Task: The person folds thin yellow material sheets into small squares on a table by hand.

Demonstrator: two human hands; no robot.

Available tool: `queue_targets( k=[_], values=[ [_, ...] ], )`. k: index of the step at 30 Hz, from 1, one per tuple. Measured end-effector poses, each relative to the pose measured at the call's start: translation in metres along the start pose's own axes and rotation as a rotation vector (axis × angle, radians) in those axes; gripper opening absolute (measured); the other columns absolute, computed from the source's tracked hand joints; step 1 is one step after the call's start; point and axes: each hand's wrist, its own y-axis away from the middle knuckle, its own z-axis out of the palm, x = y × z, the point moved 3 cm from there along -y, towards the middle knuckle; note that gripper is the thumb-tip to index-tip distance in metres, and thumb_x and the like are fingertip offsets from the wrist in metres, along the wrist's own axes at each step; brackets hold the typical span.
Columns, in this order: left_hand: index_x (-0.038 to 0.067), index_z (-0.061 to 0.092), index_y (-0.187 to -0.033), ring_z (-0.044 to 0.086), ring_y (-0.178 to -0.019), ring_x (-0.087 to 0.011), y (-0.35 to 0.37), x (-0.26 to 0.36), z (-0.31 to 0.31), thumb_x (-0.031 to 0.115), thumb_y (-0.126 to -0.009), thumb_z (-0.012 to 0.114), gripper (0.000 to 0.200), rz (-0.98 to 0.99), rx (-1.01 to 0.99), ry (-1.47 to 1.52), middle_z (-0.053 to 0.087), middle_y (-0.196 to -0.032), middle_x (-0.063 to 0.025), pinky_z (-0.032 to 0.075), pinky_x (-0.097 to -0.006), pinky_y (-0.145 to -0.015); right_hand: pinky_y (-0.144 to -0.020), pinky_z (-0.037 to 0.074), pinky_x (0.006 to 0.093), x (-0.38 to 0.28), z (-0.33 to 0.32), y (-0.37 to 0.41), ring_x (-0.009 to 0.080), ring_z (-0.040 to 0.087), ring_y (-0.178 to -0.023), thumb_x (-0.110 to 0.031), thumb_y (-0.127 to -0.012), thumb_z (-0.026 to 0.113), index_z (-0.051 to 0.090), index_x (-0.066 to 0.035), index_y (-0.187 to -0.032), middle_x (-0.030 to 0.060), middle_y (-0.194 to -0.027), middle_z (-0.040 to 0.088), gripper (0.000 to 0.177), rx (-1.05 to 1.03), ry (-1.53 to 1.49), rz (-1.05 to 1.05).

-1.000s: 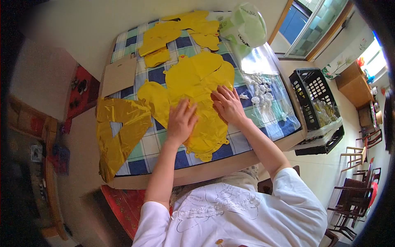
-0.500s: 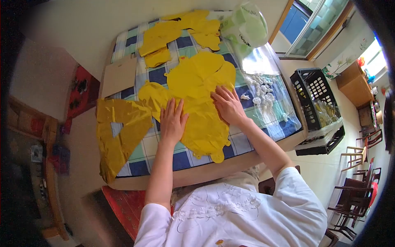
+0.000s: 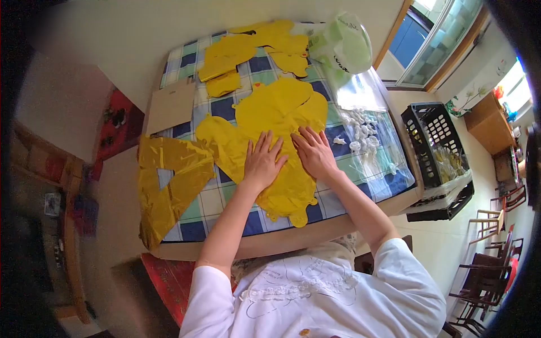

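Observation:
A large flat yellow foil balloon (image 3: 276, 107), with a wavy outline and small tabs, lies spread on the checked cloth. My left hand (image 3: 264, 163) rests flat on its middle, fingers stretched out. Close beside it, my right hand (image 3: 314, 153) also lies palm down on the foil near its right edge, fingers slightly apart. To the left, a shiny golden foil piece (image 3: 179, 186) with a triangular hole hangs over the table edge. More yellow foil sheets (image 3: 225, 53) lie at the far end.
A brown cardboard piece (image 3: 171, 106) lies on the left. On the right are small white bundles (image 3: 363, 132), clear plastic and a green-white plastic bag (image 3: 345, 42). A black crate (image 3: 431, 141) stands beyond the right edge; wooden chairs (image 3: 484, 276) are farther off.
My left hand has slid right, from the balloon's left edge to its middle, nearer my right hand. My right hand has shifted slightly, still flat on the foil. The view has moved a little.

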Motion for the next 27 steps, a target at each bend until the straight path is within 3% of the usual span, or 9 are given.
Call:
queue_targets(
  k=[8,14,27],
  values=[
    [0.015,0.042,-0.140,0.029,-0.138,-0.0317,-0.006,-0.013,0.007,0.039,-0.092,0.053,0.055,0.076,-0.002,0.011,0.034,-0.148,-0.0154,0.022,-0.0518,-0.111,-0.108,0.029,0.0522,-0.002,-0.002,0.000,0.0314,0.043,-0.128,-0.018,-0.091,0.052,0.051,-0.009,-0.129,0.0143,-0.132,0.051,0.039,0.032,-0.007,-0.009],
    [0.009,0.043,-0.137,0.032,-0.135,-0.0353,0.014,-0.038,-0.020,0.028,-0.097,0.046,0.045,-0.114,0.228,-0.011,0.037,-0.143,-0.0202,0.027,-0.0553,-0.108,-0.107,0.029,0.0523,-0.002,-0.003,0.000,0.0310,0.042,-0.128,-0.018,-0.093,0.050,0.050,-0.008,-0.129,0.0143,-0.132,0.050,0.038,0.031,-0.025,-0.008],
    [0.008,0.041,-0.139,0.031,-0.137,-0.0346,0.032,-0.063,-0.013,0.029,-0.098,0.045,0.046,-0.154,0.172,0.032,0.036,-0.145,-0.0203,0.024,-0.0492,-0.111,-0.109,0.026,0.0526,0.002,0.004,-0.002,0.0297,0.039,-0.131,-0.020,-0.092,0.050,0.049,-0.009,-0.130,0.0129,-0.136,0.047,0.040,-0.013,-0.045,-0.007]
  ],
)
